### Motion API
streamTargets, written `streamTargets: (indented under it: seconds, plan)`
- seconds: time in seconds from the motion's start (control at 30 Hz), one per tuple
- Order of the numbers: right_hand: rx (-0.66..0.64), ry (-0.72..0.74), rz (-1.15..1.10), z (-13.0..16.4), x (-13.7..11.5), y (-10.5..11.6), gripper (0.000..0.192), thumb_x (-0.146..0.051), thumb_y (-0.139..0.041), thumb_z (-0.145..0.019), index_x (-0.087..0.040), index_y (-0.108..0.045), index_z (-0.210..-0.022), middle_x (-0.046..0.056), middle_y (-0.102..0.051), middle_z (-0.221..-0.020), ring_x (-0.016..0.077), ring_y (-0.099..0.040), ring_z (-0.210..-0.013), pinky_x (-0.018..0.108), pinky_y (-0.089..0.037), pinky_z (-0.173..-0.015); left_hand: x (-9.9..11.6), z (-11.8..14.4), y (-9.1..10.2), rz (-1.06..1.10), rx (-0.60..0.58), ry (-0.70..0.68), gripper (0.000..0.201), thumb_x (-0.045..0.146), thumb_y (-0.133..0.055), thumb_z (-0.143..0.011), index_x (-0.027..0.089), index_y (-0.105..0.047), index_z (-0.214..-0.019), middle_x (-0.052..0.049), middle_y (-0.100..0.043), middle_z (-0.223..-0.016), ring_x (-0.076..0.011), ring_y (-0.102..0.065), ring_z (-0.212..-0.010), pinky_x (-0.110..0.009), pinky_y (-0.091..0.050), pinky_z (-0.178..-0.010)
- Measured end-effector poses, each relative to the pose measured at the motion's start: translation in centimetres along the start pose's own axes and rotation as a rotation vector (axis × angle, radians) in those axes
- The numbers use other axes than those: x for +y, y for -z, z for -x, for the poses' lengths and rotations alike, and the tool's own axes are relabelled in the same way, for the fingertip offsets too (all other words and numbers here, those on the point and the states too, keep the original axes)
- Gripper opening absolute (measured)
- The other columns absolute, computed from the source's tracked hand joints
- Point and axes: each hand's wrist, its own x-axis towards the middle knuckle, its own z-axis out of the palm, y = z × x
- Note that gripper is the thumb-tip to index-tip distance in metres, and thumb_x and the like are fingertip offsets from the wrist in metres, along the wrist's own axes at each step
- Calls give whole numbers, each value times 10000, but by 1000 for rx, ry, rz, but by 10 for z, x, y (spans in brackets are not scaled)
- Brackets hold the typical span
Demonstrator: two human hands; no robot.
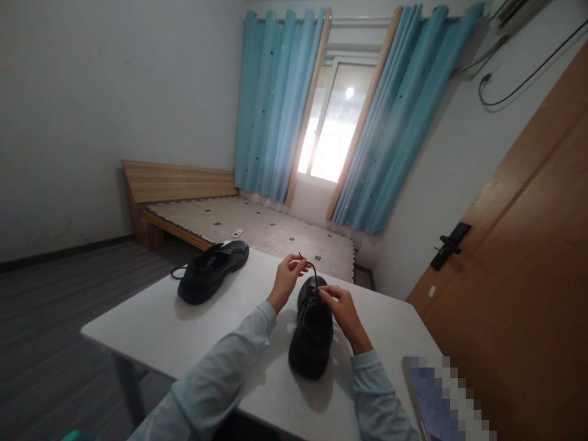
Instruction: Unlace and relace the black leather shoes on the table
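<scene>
A black shoe [312, 334] stands on the white table [184, 324] right in front of me, toe pointing away. My left hand [287, 278] pinches a black shoelace [309, 263] and holds it up just above the shoe's front. My right hand [342, 312] rests on the right side of the same shoe, fingers at the lacing. A second black shoe [212, 271] lies further left near the table's far edge, its lace hanging loose off the side. Both of my arms wear pale blue sleeves.
Behind the table is a wooden bed [248, 223] with a patterned mattress. Blue curtains [280, 104] frame a bright window. A brown door [528, 257] with a black handle stands at the right. A blurred flat object [441, 398] lies on the table's near right corner.
</scene>
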Motion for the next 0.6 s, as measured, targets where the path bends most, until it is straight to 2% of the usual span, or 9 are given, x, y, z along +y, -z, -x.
streamTargets:
  seconds: [0.2, 0.33, 0.47, 0.6]
  plan:
    - [-58, 38, 36, 2, -7, 1, 231, -357, -582, -772, -183, -732, -754, 40, -671, -691, 199, -568, -711, 337, -431, -715, -5, 0, -2, 0, -27, -9, 294, 412, -631, -728, 161, -533, -844, -88, -715, -821, -183, -667, -765, -281, -485, -668]
    - [-28, 40, 51, 3, -7, 1, 218, -386, -671, -698, -177, -723, -730, 32, -662, -699, 184, -551, -688, 319, -427, -690, -4, 3, -5, -10, -71, -2, 284, 398, -644, -722, 156, -536, -824, -89, -713, -815, -200, -673, -805, -285, -491, -683]
    - [-17, 8, -58, 2, -8, 1, 228, -390, -676, -690, -163, -695, -687, 27, -655, -677, 188, -571, -688, 318, -443, -684, -5, 7, -8, -59, -189, 0, 264, 381, -650, -721, 155, -549, -812, -71, -712, -762, -199, -676, -779, -299, -500, -714]
    - [15, -63, -195, 2, -12, 2, 244, -403, -672, -692, -159, -673, -693, 20, -648, -665, 180, -582, -673, 296, -453, -646, -10, 8, -8, -222, -334, -23, 230, 372, -635, -733, 154, -600, -794, -59, -707, -750, -187, -664, -731, -292, -495, -705]
